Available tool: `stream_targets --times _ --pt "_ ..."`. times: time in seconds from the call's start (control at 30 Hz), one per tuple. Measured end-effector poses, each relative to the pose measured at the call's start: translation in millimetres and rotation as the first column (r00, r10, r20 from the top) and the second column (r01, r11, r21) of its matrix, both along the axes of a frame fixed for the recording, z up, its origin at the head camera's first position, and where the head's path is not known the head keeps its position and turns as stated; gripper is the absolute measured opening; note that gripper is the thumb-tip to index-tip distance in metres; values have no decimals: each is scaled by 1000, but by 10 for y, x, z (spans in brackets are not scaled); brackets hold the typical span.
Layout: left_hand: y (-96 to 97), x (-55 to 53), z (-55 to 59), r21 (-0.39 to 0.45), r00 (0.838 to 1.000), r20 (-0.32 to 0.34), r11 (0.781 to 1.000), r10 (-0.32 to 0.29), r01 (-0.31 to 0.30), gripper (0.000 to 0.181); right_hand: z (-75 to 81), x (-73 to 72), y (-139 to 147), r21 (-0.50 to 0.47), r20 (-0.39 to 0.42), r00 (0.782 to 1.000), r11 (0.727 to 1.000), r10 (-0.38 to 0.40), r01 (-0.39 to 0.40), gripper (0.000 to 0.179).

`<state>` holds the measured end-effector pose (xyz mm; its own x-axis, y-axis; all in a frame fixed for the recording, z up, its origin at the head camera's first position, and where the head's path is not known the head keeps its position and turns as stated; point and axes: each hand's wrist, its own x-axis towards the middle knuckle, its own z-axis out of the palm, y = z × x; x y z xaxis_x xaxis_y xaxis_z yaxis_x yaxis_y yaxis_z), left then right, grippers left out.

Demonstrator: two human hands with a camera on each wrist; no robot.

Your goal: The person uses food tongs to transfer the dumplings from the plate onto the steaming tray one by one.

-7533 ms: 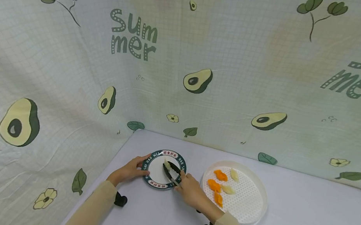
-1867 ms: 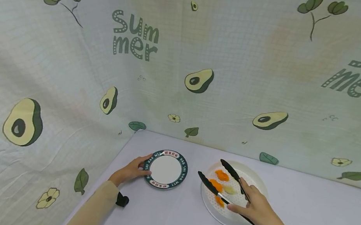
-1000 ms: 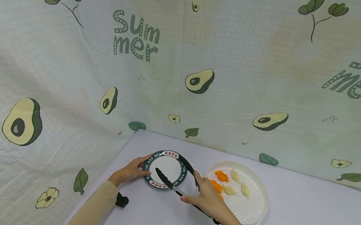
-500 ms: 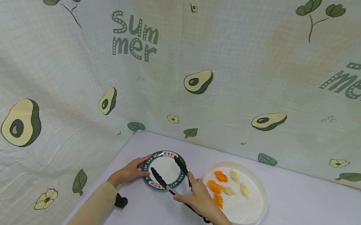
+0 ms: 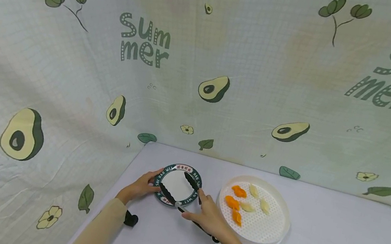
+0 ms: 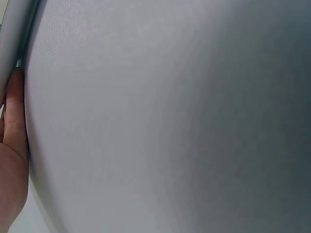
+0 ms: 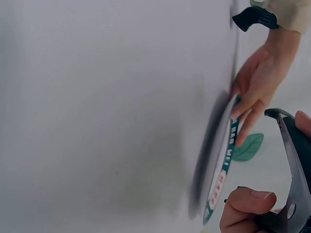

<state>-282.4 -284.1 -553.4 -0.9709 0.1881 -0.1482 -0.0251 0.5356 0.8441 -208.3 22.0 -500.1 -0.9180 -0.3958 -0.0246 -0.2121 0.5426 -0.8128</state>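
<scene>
My left hand [image 5: 140, 186] pinches the left rim of a small round plate [image 5: 183, 167], white in the middle with a green lettered border. The right wrist view shows its thumb on one face of the rim [image 7: 226, 158] and fingers on the other. My right hand [image 5: 211, 219] grips black-tipped metal tongs [image 5: 167, 194], their arms spread apart over the plate. No item is seen between the tong tips. In the left wrist view, a finger and part of the left hand [image 6: 13, 145] lie along the plate's edge.
A round white perforated tray [image 5: 271, 228] stands right of the plate. It bears three orange pieces [image 5: 232, 202] and three pale yellow, crescent-like pieces [image 5: 247, 207]. A printed cloth [image 5: 242, 116] hangs behind and left of the white table [image 5: 330, 241].
Earliest, the tongs held a pale piece over the plate. A third pale piece now lies on the tray. The right hand brought the tongs from the tray back over the plate; the left hand stayed.
</scene>
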Motion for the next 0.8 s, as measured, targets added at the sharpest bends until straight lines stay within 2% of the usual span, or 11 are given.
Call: stream_targets --times 0.4,0.8 --pt "14 3 -20 7 1000 -9 1000 6 -6 81 -121 -4 -104 -5 2 999 999 -40 40 101" --pt "23 11 17 -5 1000 -9 1000 3 -3 80 -287 -65 -155 17 4 998 998 -59 59 102"
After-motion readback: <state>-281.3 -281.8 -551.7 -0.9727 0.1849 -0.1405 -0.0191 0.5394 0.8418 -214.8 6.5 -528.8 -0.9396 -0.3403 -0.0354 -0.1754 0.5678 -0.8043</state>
